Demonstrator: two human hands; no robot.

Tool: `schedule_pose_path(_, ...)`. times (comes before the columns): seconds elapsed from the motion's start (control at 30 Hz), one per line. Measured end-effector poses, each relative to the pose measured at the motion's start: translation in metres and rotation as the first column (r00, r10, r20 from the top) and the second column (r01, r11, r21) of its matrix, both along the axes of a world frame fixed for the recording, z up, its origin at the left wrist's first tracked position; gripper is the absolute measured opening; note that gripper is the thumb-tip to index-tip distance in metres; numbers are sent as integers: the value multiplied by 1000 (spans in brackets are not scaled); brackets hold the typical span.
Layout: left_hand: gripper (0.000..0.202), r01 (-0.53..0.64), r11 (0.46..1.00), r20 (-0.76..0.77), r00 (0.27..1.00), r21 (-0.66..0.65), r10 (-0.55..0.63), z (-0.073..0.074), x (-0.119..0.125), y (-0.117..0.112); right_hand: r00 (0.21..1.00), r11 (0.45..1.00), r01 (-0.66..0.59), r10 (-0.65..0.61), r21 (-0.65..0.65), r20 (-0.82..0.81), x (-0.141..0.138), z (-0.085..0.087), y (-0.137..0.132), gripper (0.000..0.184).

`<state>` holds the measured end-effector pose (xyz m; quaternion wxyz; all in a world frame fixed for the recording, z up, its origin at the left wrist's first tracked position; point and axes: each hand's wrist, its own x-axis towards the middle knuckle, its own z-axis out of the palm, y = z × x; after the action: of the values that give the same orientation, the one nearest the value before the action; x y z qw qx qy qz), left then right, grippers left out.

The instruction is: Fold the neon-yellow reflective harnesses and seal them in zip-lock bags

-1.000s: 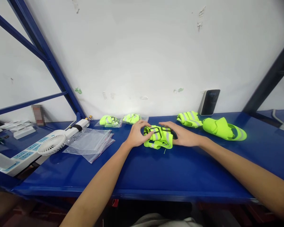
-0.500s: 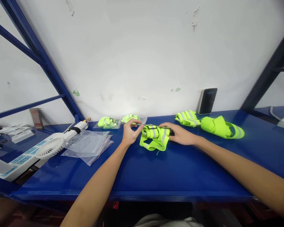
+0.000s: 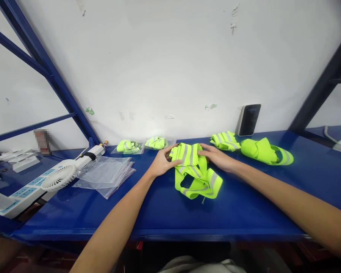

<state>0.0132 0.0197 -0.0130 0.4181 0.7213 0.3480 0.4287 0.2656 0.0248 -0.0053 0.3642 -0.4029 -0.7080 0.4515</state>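
A neon-yellow reflective strap vest [image 3: 197, 176] with grey stripes lies on the blue table [image 3: 165, 212], its far end bunched and its near loops spread toward me. My left hand [image 3: 161, 162] pinches the left side of the bunched end. My right hand [image 3: 217, 156] grips the right side of the same end, fingers curled on the fabric.
Two bagged folded vests [image 3: 128, 146] sit by the wall. Empty clear zip bags [image 3: 108, 174] lie at left beside a white handheld fan [image 3: 57, 177] and a power strip [image 3: 14, 191]. Two more yellow vests [image 3: 265, 151] and a dark device [image 3: 248, 120] stand at right.
The vest was a tight bundle between my hands; now its lower loops have fallen open toward me and both hands hold the top end.
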Motion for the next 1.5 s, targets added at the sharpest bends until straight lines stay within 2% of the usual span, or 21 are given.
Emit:
schedule_pose_path(0.1, 77, -117, 986, 76, 991, 121, 108, 4, 4, -3, 995, 998, -40, 36, -47, -91, -3, 0, -4, 43)
schedule_pose_path(0.17, 72, -204, 962, 131, 975, 180, 182, 6, 6, -4, 980, 994, -109, 105, -15, -170, -7, 1, -9, 61)
schedule_pose_path(0.27, 67, -276, 939, 168, 955, 204, 244, 7, 8, -5, 986, 978, -82, 109, 194, -129, -12, 2, -17, 79)
schedule_pose_path(0.33, 65, -259, 952, 168, 958, 164, 232, 7, 11, -5, 1000, 933, 27, -31, 358, 6, -13, 2, -19, 78)
schedule_pose_path(0.47, 61, -233, 970, 185, 958, 68, 217, 9, 21, -7, 922, 778, 145, -330, 611, 201, -3, 2, -16, 92)
schedule_pose_path(0.53, 59, -250, 968, 178, 954, 18, 243, 11, 26, -9, 898, 652, 118, -392, 749, 200, 3, 5, -14, 92)
schedule_pose_path(0.6, 54, -250, 968, 182, 951, -16, 249, 11, 30, -11, 900, 520, 33, -387, 854, 201, 6, 9, -15, 72)
schedule_pose_path(0.63, 51, -230, 973, 198, 952, -27, 231, 11, 30, -11, 912, 480, -18, -352, 877, 211, 6, 11, -16, 59)
schedule_pose_path(0.67, 50, -196, 980, 222, 954, -47, 201, 10, 31, -11, 926, 470, -47, -310, 881, 215, 5, 13, -17, 46)
schedule_pose_path(0.7, 52, -150, 986, 246, 955, -73, 163, 9, 31, -12, 941, 498, -36, -275, 867, 197, 3, 14, -19, 36)
schedule_pose_path(0.77, 59, -47, 992, 270, 960, -115, 77, 6, 30, -12, 964, 643, 111, -255, 758, 76, -3, 16, -21, 26)
schedule_pose_path(0.83, 61, 13, 993, 230, 973, -114, 13, 4, 30, -13, 954, 814, 294, -281, 501, -103, -9, 18, -21, 30)
schedule_pose_path(0.87, 57, 15, 996, 183, 983, -88, 1, 4, 30, -14, 937, 876, 343, -290, 340, -196, -11, 19, -20, 31)
schedule_pose_path(0.93, 45, -35, 999, 74, 997, -8, 36, 5, 30, -16, 879, 937, 344, -303, 52, -368, -15, 19, -18, 31)
schedule_pose_path(1.0, 31, -137, 985, -33, 989, 103, 141, 7, 30, -17, 807, 939, 314, -341, -139, -481, -19, 19, -18, 40)
schedule_pose_path(1.07, 28, -229, 937, -118, 957, 263, 266, 10, 30, -17, 771, 933, 264, -356, -244, -528, -21, 18, -19, 43)
schedule_pose_path(1.17, 28, -267, 834, -212, 889, 484, 407, 14, 27, -16, 779, 935, 151, -312, -321, -543, -24, 17, -23, 31)
schedule_pose_path(1.3, 22, -336, 768, -213, 831, 545, 514, 16, 23, -17, 798, 928, 107, -294, -357, -525, -24, 20, -27, 23)
schedule_pose_path(1.4, 37, -316, 746, -139, 868, 586, 477, 17, 24, -20, 823, 922, 107, -291, -371, -487, -25, 19, -28, 26)
schedule_pose_path(1.43, 40, -280, 755, -127, 893, 593, 431, 17, 26, -21, 837, 919, 98, -283, -382, -467, -25, 18, -28, 32)
schedule_pose_path(1.5, 35, -253, 810, -80, 935, 529, 345, 18, 29, -20, 868, 921, 66, -243, -383, -433, -24, 14, -28, 55)
